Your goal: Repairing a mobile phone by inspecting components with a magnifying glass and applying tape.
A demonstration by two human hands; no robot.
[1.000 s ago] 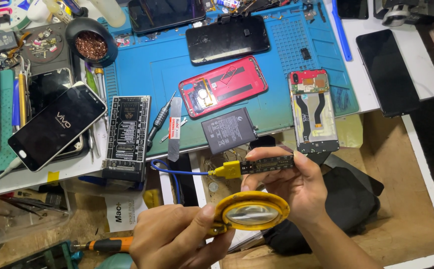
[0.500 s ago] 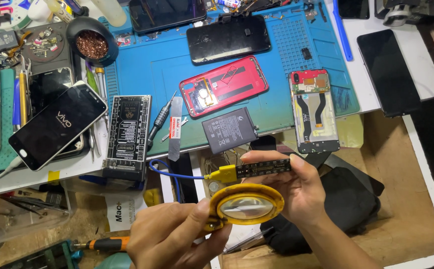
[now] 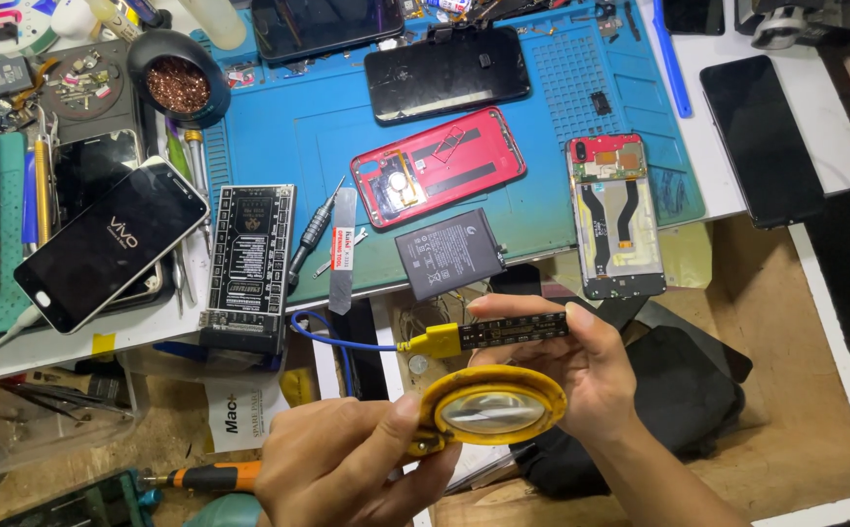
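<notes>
- Our left hand [image 3: 347, 468] at 7 o'clock is clamped on the handle of a yellow-rimmed magnifier [image 3: 491, 407].
- Our right hand [image 3: 581, 366] pinches a narrow black connector board [image 3: 513, 330], just above the lens at 6 o'clock.
- A blue cable [image 3: 332, 332] runs from the board's yellow plug toward 9 o'clock.
- On the desk [image 3: 786, 98], a black battery [image 3: 447, 254] with a white label lies on the blue mat [image 3: 288, 146], below the red phone back [image 3: 437, 166].

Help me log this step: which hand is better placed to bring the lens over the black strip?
Left, probably. The left hand already grips the lens just below the strip, which the right hand pinches.
</notes>
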